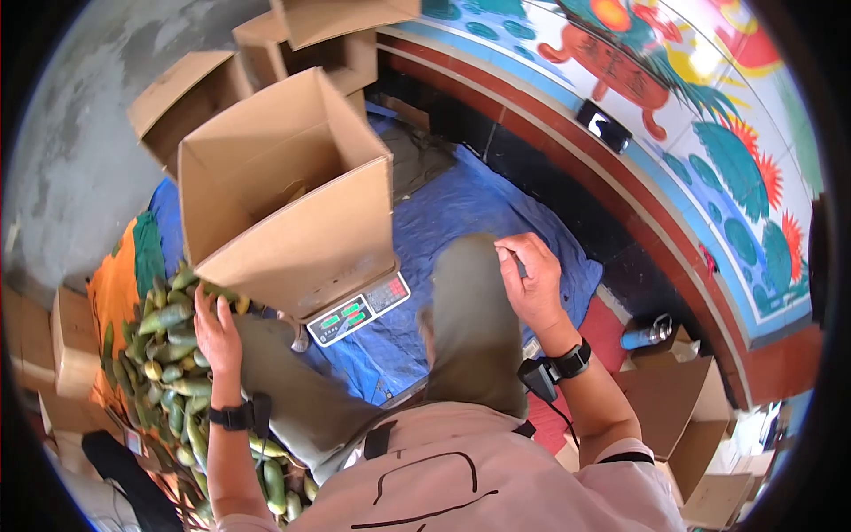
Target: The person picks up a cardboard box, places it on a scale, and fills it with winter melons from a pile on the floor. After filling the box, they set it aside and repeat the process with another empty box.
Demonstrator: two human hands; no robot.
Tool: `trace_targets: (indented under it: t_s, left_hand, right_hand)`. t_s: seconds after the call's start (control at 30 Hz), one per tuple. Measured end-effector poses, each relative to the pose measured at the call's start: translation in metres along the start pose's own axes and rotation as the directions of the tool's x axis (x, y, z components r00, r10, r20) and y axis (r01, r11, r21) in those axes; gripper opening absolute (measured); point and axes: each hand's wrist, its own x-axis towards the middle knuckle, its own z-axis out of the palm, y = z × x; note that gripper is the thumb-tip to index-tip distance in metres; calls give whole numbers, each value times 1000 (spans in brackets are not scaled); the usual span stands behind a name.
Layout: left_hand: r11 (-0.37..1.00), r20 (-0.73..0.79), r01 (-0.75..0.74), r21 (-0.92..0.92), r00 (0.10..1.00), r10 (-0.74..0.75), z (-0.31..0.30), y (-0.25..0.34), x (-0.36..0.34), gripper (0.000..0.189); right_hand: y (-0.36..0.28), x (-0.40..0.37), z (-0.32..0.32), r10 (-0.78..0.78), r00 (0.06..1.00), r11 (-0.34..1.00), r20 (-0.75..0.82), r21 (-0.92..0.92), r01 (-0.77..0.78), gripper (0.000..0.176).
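My left hand (218, 335) is beside the front left of a tall open cardboard box (306, 235), its fingers stretched out and apart. Just left of that hand lies a heap of thick green and yellowish cucumbers (168, 350). The box rests on a digital scale (355, 312), whose green and red display faces me. Over my right knee, my right hand (532, 282) has its fingers curled in and the thumb close to the index finger; I cannot tell whether something small is in them. The bottom of the box is mostly in shadow.
More open cardboard boxes (191, 102) stand behind the tall one, others (674, 408) at the right. A blue tarp (532, 222) covers the floor. A phone (605, 127) leans on the painted tile wall. A blue bottle (645, 333) lies at the right.
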Motion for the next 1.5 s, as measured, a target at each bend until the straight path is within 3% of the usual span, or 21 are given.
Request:
trace_targets:
  t_s: [0.17,0.27,0.33,0.37,0.43,0.53,0.63,0.67,0.77,0.9,1.0,1.17,1.2,1.23,1.27,1.3,1.33,1.37,1.4,1.43,1.5]
  left_hand:
    - [1000,22,-29,1,999,29,2,-11,1,46]
    - [999,56,-5,-39,998,8,1,-22,8,48]
    - [999,81,35,-39,996,-32,-3,-13,7,49]
    - [998,87,56,-28,995,-53,-5,-18,9,49]
    - [1000,99,13,-16,995,-12,-6,-30,13,51]
    - [999,94,27,17,995,-28,-5,-46,18,54]
    - [996,113,54,72,992,-62,-13,-61,25,56]
    - [997,114,40,72,992,-48,-17,-61,26,56]
    - [983,131,145,-109,983,-130,-11,-51,27,58]
    - [984,127,152,-93,982,-140,-13,-56,29,57]
    - [980,169,181,-79,972,-166,-6,-47,26,56]
    - [963,210,196,-183,965,-156,0,-59,40,53]
    - [1000,214,31,4,976,-31,2,-76,47,51]
    - [972,238,-143,186,966,97,10,-85,51,49]
    - [988,139,-101,115,987,84,20,-86,53,44]
    - [990,141,-103,96,986,89,25,-75,51,44]
    - [1000,103,-3,3,995,3,25,-55,45,43]
    - [991,63,99,-91,994,-93,24,-46,42,43]
    - [995,50,4,-99,999,1,29,-79,46,44]
    - [995,7,22,-98,1000,-22,36,-86,40,44]
    - [933,35,39,-357,999,-28,38,-76,30,48]
  right_hand:
    - [62,-57,-6,207,977,973,-48,-95,-211,7]
    - [126,-132,-6,497,867,839,37,-274,-470,9]
    - [149,-192,-9,734,656,640,177,-503,-580,17]
    - [159,-226,-10,754,634,621,172,-503,-601,17]
    - [180,-282,-13,905,348,419,244,-647,-637,24]
    - [189,-343,-21,955,171,296,243,-724,-623,30]
    - [193,-392,-22,957,92,272,276,-737,-619,35]
    - [192,-395,-23,947,-32,228,321,-737,-637,38]
    - [181,-402,-28,949,-83,181,304,-741,-647,38]
    - [197,-416,-39,962,-83,122,260,-680,-723,37]
    - [209,-409,-67,985,-153,-44,76,-749,-661,32]
    - [188,-336,-153,920,268,-97,-287,-827,-554,28]
    - [178,-312,-177,879,366,-82,-305,-854,-514,31]
    - [168,-296,-203,719,581,-104,-382,-885,-453,31]
    - [158,-280,-228,508,760,-139,-406,-909,-393,31]
    - [143,-260,-262,446,780,-183,-439,-898,-401,36]
    - [116,-231,-289,449,730,-294,-516,-856,-425,42]
    - [101,-230,-318,360,780,-393,-512,-841,-371,47]
    - [87,-220,-339,477,527,-594,-703,-700,-396,52]
    - [71,-222,-359,402,532,-624,-745,-648,-437,59]
    - [78,-281,-407,454,310,-484,-836,-523,-701,62]
